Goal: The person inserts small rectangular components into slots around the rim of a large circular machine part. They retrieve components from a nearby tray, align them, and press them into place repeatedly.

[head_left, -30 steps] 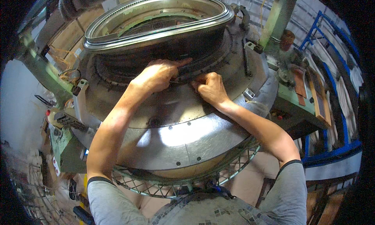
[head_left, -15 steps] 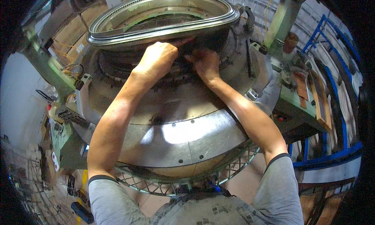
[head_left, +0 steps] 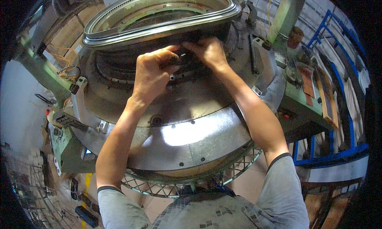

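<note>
Both arms reach forward over a large round metal machine to the shadowed gap beneath its raised metal ring. My left hand has its fingers curled and pinched below the ring's near edge. Whatever lies in that pinch is too dark and small to name. Just right of it, my right hand is closed too, its fingertips pointing left close under the ring. Those fingertips are partly lost in shadow, so I cannot make out what they hold. A tiny bright spot shows between the hands.
Green posts stand at the machine's right and left sides. A wooden frame rests on the green ledge at right, before a blue rack with pale rolls. Orange cables hang at left. A lattice guard curves below the front edge.
My left hand has moved slightly left and down, its fingers now showing as a pinch. My right hand has risen closer to the ring. The whole view has shifted a little.
</note>
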The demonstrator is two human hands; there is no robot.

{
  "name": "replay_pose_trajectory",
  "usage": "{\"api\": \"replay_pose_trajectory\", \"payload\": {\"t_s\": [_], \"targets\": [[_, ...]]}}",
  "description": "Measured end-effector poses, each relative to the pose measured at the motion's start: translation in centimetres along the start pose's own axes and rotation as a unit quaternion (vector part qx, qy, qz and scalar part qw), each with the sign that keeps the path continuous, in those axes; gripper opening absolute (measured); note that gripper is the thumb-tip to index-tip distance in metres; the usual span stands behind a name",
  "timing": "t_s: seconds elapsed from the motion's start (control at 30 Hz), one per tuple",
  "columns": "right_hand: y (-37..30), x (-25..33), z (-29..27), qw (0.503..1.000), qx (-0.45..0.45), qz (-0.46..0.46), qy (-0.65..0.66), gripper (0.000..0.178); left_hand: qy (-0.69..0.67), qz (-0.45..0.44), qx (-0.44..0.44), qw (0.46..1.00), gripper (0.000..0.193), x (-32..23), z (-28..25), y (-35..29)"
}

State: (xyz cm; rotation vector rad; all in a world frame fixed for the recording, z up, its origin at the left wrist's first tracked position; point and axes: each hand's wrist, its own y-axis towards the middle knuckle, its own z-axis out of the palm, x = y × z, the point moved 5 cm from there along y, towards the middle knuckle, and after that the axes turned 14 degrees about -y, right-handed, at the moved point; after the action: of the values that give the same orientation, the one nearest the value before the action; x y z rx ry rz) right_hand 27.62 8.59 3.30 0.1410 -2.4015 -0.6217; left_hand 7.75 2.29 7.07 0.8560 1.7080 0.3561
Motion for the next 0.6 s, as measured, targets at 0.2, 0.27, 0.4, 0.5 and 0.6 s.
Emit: {"api": "replay_pose_trajectory", "payload": {"t_s": [0.2, 0.27, 0.4, 0.5, 0.6], "targets": [[-0.2, 1.3, 1.5, 0.866, 0.157, 0.094, 0.465, 0.022, -0.243, -0.101, -0.073, 0.962, 0.019, 1.8, -0.3, -0.1], [-0.1, 1.4, 0.7, 0.863, 0.163, 0.071, 0.473, 0.021, -0.280, -0.124, -0.082, 0.948, 0.020, 2.3, -0.2, -0.3], [0.0, 0.4, 0.1, 0.904, 0.178, 0.079, 0.381, 0.022, -0.333, -0.173, -0.103, 0.921, 0.019, 2.7, -0.2, -0.6], [0.5, 0.2, 0.0, 0.889, 0.156, 0.052, 0.427, 0.021, -0.370, -0.201, -0.115, 0.900, 0.018, 2.9, 0.0, -0.7], [0.7, 0.5, -0.3, 0.882, 0.142, 0.004, 0.450, 0.018, -0.381, -0.199, -0.124, 0.894, 0.018, 3.1, 0.1, -0.7]]}}
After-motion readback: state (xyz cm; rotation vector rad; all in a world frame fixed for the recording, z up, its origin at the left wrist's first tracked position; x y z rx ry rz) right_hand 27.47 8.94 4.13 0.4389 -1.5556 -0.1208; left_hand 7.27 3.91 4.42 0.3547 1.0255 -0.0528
